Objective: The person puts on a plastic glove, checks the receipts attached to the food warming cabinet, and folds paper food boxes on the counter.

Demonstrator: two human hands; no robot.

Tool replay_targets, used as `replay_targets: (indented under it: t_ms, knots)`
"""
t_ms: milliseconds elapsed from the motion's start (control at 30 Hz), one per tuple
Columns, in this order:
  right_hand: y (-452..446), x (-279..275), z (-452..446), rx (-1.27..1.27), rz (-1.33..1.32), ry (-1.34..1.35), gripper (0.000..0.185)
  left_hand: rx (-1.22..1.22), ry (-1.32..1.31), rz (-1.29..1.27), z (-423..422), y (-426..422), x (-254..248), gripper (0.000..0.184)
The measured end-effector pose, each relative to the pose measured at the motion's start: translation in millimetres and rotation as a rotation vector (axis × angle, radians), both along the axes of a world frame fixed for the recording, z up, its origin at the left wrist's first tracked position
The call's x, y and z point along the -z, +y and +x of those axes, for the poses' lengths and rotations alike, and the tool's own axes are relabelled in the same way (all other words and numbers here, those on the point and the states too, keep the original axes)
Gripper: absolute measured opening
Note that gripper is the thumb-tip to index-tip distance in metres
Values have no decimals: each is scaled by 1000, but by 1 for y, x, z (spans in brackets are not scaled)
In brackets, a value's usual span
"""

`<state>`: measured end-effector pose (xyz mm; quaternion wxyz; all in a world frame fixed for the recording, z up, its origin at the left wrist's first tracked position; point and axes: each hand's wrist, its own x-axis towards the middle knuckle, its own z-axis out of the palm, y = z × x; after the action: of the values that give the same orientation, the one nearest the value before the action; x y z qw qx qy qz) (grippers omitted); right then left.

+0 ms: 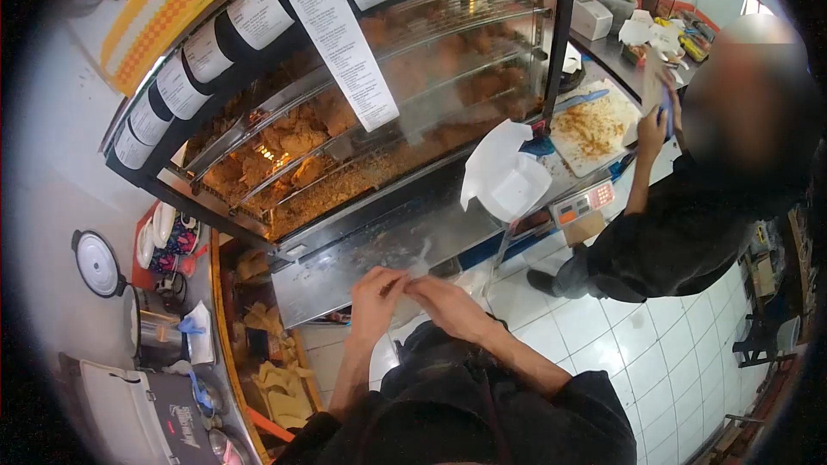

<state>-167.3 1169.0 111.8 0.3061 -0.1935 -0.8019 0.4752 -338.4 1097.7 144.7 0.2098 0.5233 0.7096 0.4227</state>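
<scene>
Over the front edge of the steel counter [345, 271], my left hand [376, 300] and my right hand [448, 303] meet with fingertips pinched. Between them is a thin, see-through piece of plastic [420, 260]; its full shape is hard to make out. Just beyond stands the glass warming cabinet [297, 239], with fried chicken [297, 133] on its racks. To the right of my hands, an opened white takeaway box [514, 189] sits on the counter.
A person in black [680, 232] stands at the right, holding a flat piece of packaging. Near them are a crumb-covered cutting board [594, 125], a blue knife [581, 100] and a scale [583, 203]. Paper receipts [340, 43] hang on the cabinet. Pots and a lid [97, 263] line the left.
</scene>
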Motion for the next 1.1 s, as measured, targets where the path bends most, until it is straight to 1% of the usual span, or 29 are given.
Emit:
replay_targets:
  t_ms: [33, 67, 100, 167, 200, 267, 300, 333, 400, 433, 467, 500, 533, 600, 633, 667, 700, 733, 767, 800, 833, 867, 900, 933, 967, 1000, 1033, 1067, 1100]
  knots:
    - [5, 13, -4, -61, 93, -110, 26, 30, 42, -14, 4, 0, -11, 14]
    - [4, 22, -6, -52, 101, -111, 26, 62, 88, -29, 5, 1, -17, 16]
    - [4, 23, -8, -88, 197, -184, 28, 70, 91, -18, 4, 4, -16, 16]
    - [3, 24, -11, -159, 406, -297, 29, 136, 143, -88, 2, 0, -7, 17]
    - [-1, 26, -14, -153, 406, -298, 29, 142, 143, -86, 2, -1, -1, 17]
    - [-11, 40, -21, -298, 561, -448, 29, 242, 293, -106, 1, 0, 8, 18]
    - [-15, 37, -24, -301, 600, -406, 27, 247, 292, -103, 2, 1, 8, 18]
    - [-14, 33, -26, -296, 599, -408, 27, 254, 303, -128, 4, 2, 8, 19]
    - [-17, 25, -25, -373, 553, -479, 29, 264, 308, -164, 5, 0, 7, 20]
    - [-19, 36, -26, -375, 548, -482, 29, 261, 319, -163, 5, 0, 4, 20]
    - [-19, 56, -30, -296, 485, -360, 28, 255, 330, -159, 5, 0, 2, 21]
    - [-17, 63, -32, -219, 424, -238, 27, 251, 327, -158, 6, -1, 1, 21]
    - [-13, 70, -32, -223, 425, -239, 27, 248, 299, -150, 8, -2, 0, 21]
    - [-6, 82, -32, -221, 198, -151, 32, 242, 269, -144, 15, -5, -1, 22]
    - [-4, 97, -35, -222, 195, -153, 32, 205, 297, 59, 22, -7, -2, 24]
    - [-2, 113, -40, -122, -73, 46, 37, 168, 321, 261, 27, -8, -1, 27]
    - [-1, 123, -41, -15, -339, 245, 43, 174, 315, 259, 30, -11, 3, 27]
    - [-3, 87, -34, -5, -348, 239, 43, 89, 316, 284, 34, -18, 10, 29]
    - [-2, 48, -25, -97, -901, 479, 51, 4, 315, 305, 38, -24, 15, 31]
    - [1, 14, -20, -185, -1455, 724, 59, 12, 303, 292, 41, -24, 18, 31]
    - [1, 8, -26, -58, -1459, 733, 64, -1, 313, 239, 43, -21, 20, 31]
    - [0, 11, -29, -36, -1467, 732, 64, -13, 322, 188, 46, -17, 21, 30]
    - [0, 20, -30, -47, -1382, 734, 65, 6, 218, 180, 47, -15, 23, 23]
    - [2, 32, -30, -59, -1296, 737, 65, 18, 206, 171, 46, -14, 24, 23]
    - [7, 50, -28, -149, -1298, 658, 69, 50, 228, 180, 43, -14, 26, 20]
    - [7, 37, -25, -132, -1302, 656, 69, 80, 249, 191, 43, -13, 27, 16]
    - [5, 12, -25, -132, -1354, 778, 70, 117, 275, 289, 45, -10, 22, 12]
    - [6, -1, -27, -135, -1401, 904, 72, 123, 266, 286, 47, -11, 21, 12]
    - [9, 0, -29, -164, -1358, 926, 73, 151, 263, 322, 49, -13, 21, 11]
